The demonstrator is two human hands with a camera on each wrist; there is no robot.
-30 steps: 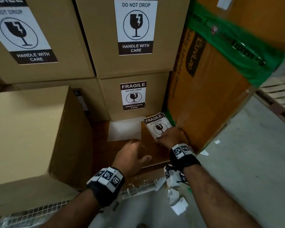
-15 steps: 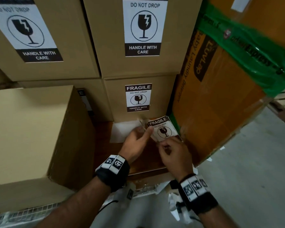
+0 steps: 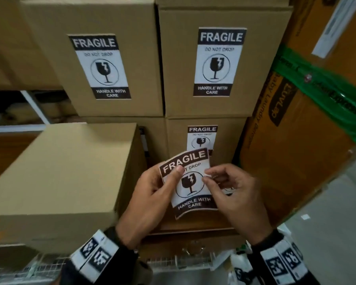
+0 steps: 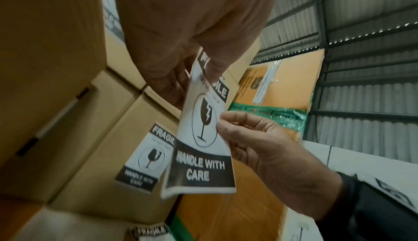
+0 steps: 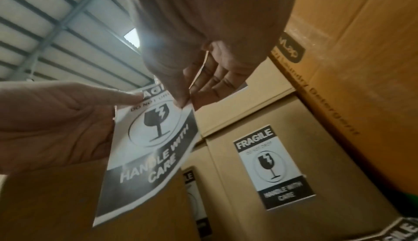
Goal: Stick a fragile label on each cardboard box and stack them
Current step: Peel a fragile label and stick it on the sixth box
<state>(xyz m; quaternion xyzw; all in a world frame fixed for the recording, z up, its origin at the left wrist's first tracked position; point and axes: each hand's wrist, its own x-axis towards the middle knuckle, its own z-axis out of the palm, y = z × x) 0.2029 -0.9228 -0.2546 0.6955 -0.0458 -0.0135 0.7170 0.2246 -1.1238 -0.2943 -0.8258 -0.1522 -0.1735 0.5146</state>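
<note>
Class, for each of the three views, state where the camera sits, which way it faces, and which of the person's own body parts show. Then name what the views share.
Head: worn high, looking forward and down at the stacked boxes; both hands and wristbands show.
Left wrist: looks up along the left hand; the right hand shows.
Right wrist: looks up along the right hand; the left hand shows.
Shared: the held fragile label.

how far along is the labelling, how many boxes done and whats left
Done: three stacked boxes show fragile labels, top left, top right and lower right. In hand: the left hand holds a loose label while the right hand pinches its edge, seemingly peeling it. Left: the plain box at the left shows no label and isn't stacked.
</note>
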